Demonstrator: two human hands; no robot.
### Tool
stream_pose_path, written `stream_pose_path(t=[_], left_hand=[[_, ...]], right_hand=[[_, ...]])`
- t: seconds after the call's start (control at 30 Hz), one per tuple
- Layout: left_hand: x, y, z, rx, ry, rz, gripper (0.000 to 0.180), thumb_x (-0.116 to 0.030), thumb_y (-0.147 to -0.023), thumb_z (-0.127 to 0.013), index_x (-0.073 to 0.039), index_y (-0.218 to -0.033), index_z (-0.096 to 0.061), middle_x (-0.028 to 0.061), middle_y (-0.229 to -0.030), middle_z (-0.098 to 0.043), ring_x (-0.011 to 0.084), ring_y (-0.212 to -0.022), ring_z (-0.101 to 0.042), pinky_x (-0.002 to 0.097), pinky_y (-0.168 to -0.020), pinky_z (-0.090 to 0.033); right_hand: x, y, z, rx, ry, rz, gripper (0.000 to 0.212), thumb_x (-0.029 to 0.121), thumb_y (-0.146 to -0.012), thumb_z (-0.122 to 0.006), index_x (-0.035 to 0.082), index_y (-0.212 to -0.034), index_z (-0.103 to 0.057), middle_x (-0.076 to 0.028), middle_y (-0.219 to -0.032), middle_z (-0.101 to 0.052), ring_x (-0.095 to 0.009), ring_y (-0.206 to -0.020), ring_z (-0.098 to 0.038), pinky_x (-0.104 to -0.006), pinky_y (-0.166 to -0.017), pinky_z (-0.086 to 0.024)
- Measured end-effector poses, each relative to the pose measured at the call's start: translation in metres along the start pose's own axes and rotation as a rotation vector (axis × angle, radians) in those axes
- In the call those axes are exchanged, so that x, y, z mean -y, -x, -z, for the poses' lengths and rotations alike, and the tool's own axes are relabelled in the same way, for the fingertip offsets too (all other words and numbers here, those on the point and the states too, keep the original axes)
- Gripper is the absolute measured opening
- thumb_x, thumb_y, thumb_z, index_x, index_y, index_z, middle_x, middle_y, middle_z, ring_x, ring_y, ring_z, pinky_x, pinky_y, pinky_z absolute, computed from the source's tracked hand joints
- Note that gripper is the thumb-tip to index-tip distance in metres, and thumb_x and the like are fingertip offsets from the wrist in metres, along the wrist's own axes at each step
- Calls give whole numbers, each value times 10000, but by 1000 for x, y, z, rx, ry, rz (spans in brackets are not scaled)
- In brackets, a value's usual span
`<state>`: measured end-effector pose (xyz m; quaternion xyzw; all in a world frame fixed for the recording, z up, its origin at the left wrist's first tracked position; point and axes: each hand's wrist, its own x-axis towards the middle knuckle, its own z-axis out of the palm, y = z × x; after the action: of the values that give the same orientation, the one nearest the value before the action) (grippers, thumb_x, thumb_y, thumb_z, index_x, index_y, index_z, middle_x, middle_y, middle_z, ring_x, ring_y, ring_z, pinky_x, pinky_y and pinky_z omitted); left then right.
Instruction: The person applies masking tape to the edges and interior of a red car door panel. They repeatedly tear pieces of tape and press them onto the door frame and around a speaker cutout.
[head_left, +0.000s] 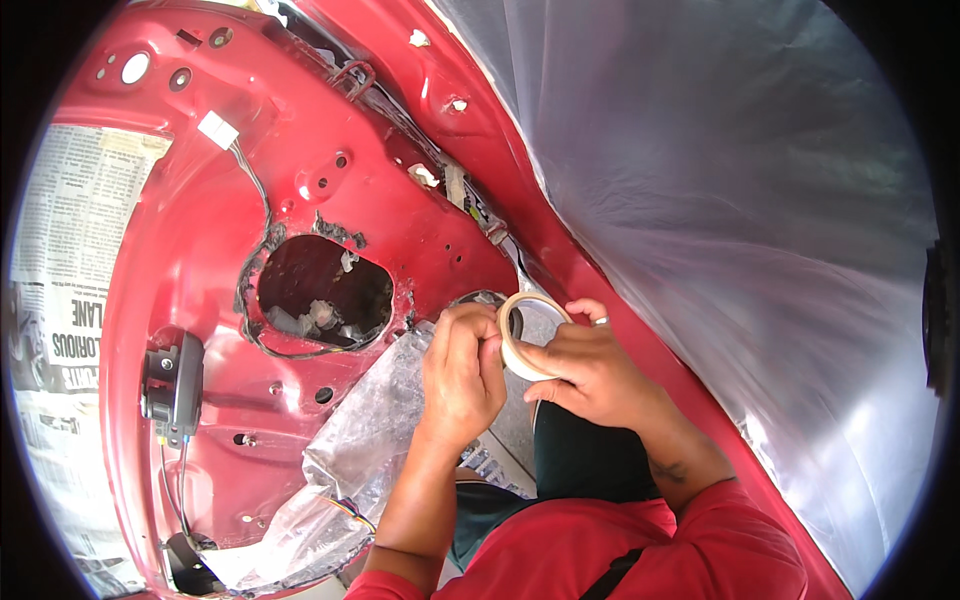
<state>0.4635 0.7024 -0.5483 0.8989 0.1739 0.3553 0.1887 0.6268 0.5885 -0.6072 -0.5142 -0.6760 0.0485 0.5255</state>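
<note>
A roll of cream masking tape [527, 372] is held up between my two hands, in front of a red car door panel [230, 290]. My right hand [605, 375] grips the roll from the right, with fingers reaching into its ring and the thumb below. A ring is on one finger of this hand. My left hand [462, 375] is closed against the roll's left side, fingertips pinched at its edge. Whether they hold the loose tape end or the roll itself is hidden.
A large dark oval opening [325, 290] sits in the door panel. Wires lead to a white connector [218, 130]. A black door latch handle [175, 385] hangs at left beside newspaper [70, 230]. Clear plastic sheet [360, 440] lies low on the door; more plastic sheeting [720, 180] covers the right.
</note>
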Motion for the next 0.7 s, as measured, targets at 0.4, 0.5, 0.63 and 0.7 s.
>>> stream_pose_path(t=[0.4,0.5,0.63,0.7], left_hand=[[-23,7,12,78,243,574,145,-62,-867,-820,-14,-861,-684,31,-771,-692,92,-725,-609,241,-703,-490],[-36,16,13,-25,40,484,130,-17,-854,-804,9,-830,-678,57,-742,-702,110,-712,-627,253,-686,-494],[-37,28,44,-297,87,404,121,30,-878,-765,-11,-859,-653,89,-856,-718,127,-767,-641,265,-731,-509],[-48,27,49,-472,294,461,149,14,-911,-747,-30,-890,-606,68,-850,-677,84,-758,-589,260,-731,-487]], right_hand=[[-34,-18,-10,-373,162,-103,422,70,-863,-720,123,-1279,-674,-62,-655,-668,-256,-562,-663,-376,-547,-515],[-28,-27,-21,-389,94,-182,432,57,-862,-710,141,-1285,-671,-70,-618,-637,-262,-548,-652,-384,-535,-505],[-48,-33,-16,-532,51,-540,352,115,-918,-718,130,-1265,-665,-69,-597,-606,-262,-508,-616,-362,-517,-484],[-37,-30,-16,-382,-363,-632,258,153,-1008,-663,85,-1255,-634,-41,-740,-652,-122,-628,-607,-294,-594,-470]])
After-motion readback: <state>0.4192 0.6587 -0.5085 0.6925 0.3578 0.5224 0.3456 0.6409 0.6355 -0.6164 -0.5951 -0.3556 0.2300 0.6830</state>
